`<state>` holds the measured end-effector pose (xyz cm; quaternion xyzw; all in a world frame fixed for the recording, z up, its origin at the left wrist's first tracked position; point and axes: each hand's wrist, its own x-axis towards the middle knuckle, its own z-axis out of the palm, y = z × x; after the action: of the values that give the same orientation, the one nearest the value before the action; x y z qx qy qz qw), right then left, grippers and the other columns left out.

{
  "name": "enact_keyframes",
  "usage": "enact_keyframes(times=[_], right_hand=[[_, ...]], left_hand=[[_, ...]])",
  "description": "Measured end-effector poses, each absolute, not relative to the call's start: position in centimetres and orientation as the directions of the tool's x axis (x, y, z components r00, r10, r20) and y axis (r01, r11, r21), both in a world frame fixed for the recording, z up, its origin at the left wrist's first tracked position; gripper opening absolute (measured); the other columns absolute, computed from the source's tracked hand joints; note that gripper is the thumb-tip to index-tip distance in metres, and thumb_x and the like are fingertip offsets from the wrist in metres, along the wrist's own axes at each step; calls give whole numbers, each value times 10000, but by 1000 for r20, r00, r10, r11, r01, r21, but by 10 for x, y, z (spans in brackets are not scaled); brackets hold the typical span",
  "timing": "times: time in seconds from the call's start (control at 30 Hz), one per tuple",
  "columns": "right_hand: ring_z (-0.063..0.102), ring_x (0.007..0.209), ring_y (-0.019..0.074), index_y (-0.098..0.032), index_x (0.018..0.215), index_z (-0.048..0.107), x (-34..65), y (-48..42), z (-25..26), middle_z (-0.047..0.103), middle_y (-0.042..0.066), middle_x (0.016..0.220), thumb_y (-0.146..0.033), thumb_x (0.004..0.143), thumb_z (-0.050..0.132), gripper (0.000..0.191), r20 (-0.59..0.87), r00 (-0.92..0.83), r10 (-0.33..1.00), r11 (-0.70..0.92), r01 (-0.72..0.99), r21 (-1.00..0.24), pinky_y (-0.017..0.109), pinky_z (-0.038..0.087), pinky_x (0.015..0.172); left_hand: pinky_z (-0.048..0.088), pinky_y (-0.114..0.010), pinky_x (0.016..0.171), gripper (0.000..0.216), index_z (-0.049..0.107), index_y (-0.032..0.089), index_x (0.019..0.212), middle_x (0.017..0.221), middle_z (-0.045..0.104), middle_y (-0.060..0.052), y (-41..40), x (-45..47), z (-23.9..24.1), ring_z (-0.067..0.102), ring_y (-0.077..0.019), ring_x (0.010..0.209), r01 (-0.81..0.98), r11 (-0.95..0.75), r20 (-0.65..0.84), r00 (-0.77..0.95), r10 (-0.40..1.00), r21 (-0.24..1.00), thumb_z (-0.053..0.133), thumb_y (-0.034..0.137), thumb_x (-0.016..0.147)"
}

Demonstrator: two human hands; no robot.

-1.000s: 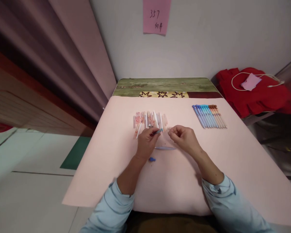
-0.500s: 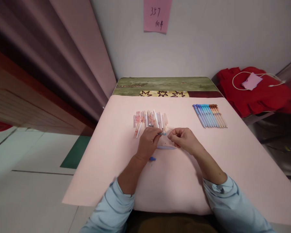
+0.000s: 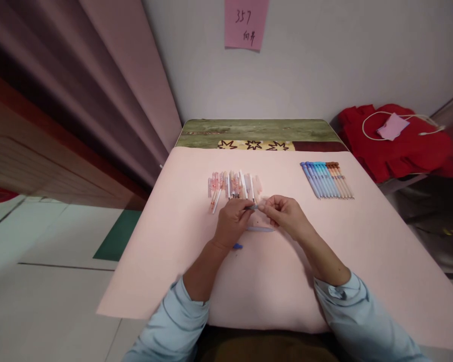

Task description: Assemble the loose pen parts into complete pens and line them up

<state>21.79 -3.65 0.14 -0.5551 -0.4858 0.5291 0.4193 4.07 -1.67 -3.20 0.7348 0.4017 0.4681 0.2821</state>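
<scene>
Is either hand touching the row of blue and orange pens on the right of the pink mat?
No, the left hand and right hand meet at a small blue piece, well apart from the pen row.

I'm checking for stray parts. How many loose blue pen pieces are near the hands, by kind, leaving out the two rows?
Pale blue pen barrel lying on the pink mat: 1
Small dark blue cap on the mat: 1
Thin blue pen piece held in the left hand, right hand at its tip: 1
Total: 3
</scene>
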Motion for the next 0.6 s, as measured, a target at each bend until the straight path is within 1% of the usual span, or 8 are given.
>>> enact_keyframes(times=[0.1, 0.13, 0.2, 0.27, 0.33, 0.43, 0.5, 0.6], right_hand=[[467, 440, 93, -188, 697, 568, 217, -37, -1, 529, -44, 520, -599, 761, 689, 433, -149, -21, 989, -145, 128, -981, 217, 355, 437], [467, 451, 95, -186, 726, 596, 217, -37, -2, 536, -42, 534, -576, 780, 677, 402, -132, -39, 990, -124, 163, -979, 219, 355, 445], [485, 492, 102, -186, 784, 656, 217, -38, -3, 573, -31, 583, -493, 804, 674, 308, -82, -125, 989, -41, 297, -954, 223, 358, 471], [518, 544, 109, -197, 811, 699, 217, -39, -3, 623, -17, 647, -399, 809, 682, 202, -52, -246, 968, 69, 460, -885, 226, 370, 508], [553, 595, 115, -213, 797, 711, 216, -40, -1, 658, -13, 702, -330, 779, 721, 119, -67, -330, 942, 157, 608, -778, 230, 376, 546], [582, 664, 133, -228, 778, 700, 215, -41, 2, 686, -15, 767, -287, 718, 784, 119, -105, -338, 935, 218, 784, -581, 240, 350, 575], [591, 699, 147, -235, 779, 693, 215, -41, 5, 697, -15, 797, -292, 699, 800, 145, -127, -317, 940, 224, 852, -474, 247, 326, 576], [595, 701, 154, -242, 779, 691, 216, -41, 7, 703, -17, 794, -308, 706, 792, 141, -166, -312, 935, 220, 881, -420, 251, 305, 564]], left_hand=[[526, -309, 786, 95, 712, 204, 903, 880, 718, -40, -15, 41, -31, 659, -172, 824, 174, -283, 267, 108, 958, 943, 691, 238, 817], [526, -299, 772, 115, 707, 197, 895, 869, 718, -37, -13, 40, -31, 662, -167, 810, 104, -208, 202, 62, 977, 973, 708, 268, 805], [524, -283, 752, 179, 692, 185, 889, 846, 715, -31, -9, 36, -32, 663, -158, 790, -23, -110, 109, -36, 993, 994, 740, 316, 776], [519, -270, 735, 236, 681, 179, 894, 828, 709, -24, -4, 32, -34, 656, -145, 764, -91, -78, 66, -127, 990, 993, 768, 337, 743], [516, -262, 718, 264, 676, 176, 897, 811, 699, -18, -1, 29, -34, 643, -131, 731, -110, -70, 50, -174, 983, 992, 783, 342, 723], [528, -267, 716, 266, 678, 175, 897, 802, 691, -12, -1, 29, -33, 638, -128, 724, -114, -77, 56, -175, 983, 991, 783, 343, 720], [539, -277, 718, 259, 677, 178, 892, 798, 686, -9, -2, 30, -33, 640, -133, 733, -120, -81, 60, -164, 985, 989, 779, 346, 724], [545, -282, 712, 257, 674, 180, 885, 787, 676, -3, -3, 31, -34, 634, -134, 729, -119, -72, 52, -164, 985, 990, 781, 349, 724]])
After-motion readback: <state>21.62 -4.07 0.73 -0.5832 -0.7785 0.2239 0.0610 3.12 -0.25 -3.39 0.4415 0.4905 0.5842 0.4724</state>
